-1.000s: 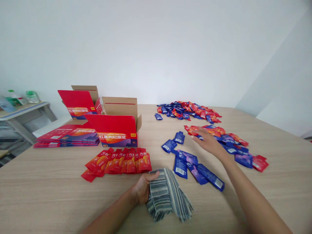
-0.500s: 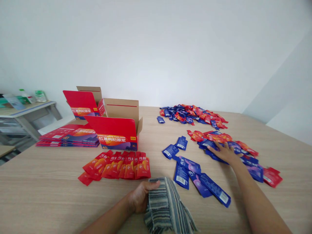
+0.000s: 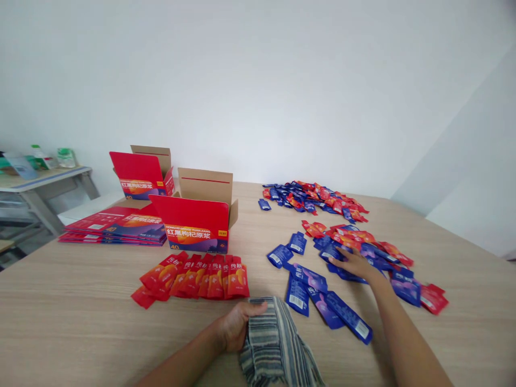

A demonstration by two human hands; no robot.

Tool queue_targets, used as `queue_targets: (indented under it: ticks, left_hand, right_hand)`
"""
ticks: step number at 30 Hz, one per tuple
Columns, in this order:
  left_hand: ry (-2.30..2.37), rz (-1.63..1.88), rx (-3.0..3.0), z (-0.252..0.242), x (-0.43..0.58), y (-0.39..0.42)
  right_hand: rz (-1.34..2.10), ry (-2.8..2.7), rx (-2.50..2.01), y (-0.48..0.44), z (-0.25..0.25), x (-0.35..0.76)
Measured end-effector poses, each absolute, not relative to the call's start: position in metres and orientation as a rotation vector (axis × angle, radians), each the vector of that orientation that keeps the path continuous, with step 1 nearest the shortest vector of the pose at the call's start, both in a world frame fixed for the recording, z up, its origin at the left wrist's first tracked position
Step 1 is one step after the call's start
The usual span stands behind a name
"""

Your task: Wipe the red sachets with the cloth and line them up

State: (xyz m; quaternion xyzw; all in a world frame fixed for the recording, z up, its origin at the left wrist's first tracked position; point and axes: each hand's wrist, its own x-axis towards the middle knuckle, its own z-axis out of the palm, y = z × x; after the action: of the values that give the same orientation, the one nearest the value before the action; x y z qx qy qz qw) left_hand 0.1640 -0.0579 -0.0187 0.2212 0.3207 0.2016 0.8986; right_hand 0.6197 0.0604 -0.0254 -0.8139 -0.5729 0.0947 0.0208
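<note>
My left hand (image 3: 237, 325) is closed on a grey striped cloth (image 3: 276, 349) at the table's near edge. My right hand (image 3: 352, 264) lies flat with its fingers stretched out on a loose heap of blue and red sachets (image 3: 363, 244) to the right. Several blue sachets (image 3: 318, 290) lie spread between my two hands. A neat overlapping row of red sachets (image 3: 197, 271) sits in front of an open red carton (image 3: 197, 223).
A second open red carton (image 3: 141, 174) stands behind the first, beside a stack of flattened cartons (image 3: 115, 226). A larger heap of sachets (image 3: 310, 194) lies at the far side of the wooden table (image 3: 80, 306). A grey shelf (image 3: 36, 185) stands at the left.
My right hand came down onto the mixed heap and slid back toward me and leftward, dragging sachets with it. My left hand kept its hold on the cloth.
</note>
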Motion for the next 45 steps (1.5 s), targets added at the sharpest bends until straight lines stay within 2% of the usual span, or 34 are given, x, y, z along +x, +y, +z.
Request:
queue_targets:
  ticks: [11,16,25,32,36,41,45]
  left_hand:
    - [0.609,0.405,0.487,-0.023,0.164,-0.056]
    - [0.734,0.375,0.443,-0.02,0.176,-0.055]
    - [0.941,0.261,0.388,-0.015,0.204,-0.044]
    - [0.79,0.228,0.434,-0.02,0.194,-0.039]
    - [0.767,0.199,0.427,-0.026,0.19,-0.035]
    - [0.772,0.191,0.382,-0.029,0.188,-0.034]
    - [0.733,0.234,0.355,-0.03,0.188,-0.037]
  right_hand:
    - [0.362,-1.822,-2.499,0.0,-0.026,0.571]
    - [0.467,-1.897,-2.51,-0.011,-0.017,0.554]
    - [0.738,-1.988,-2.534,0.01,0.015,0.554]
    - [0.906,-2.036,-2.452,0.047,0.035,0.568]
    - [0.788,-2.062,-2.384,0.056,0.048,0.578]
    - [0.372,-1.971,-2.273,0.08,0.057,0.593]
    - [0.129,-1.921,-2.182,0.11,0.043,0.588]
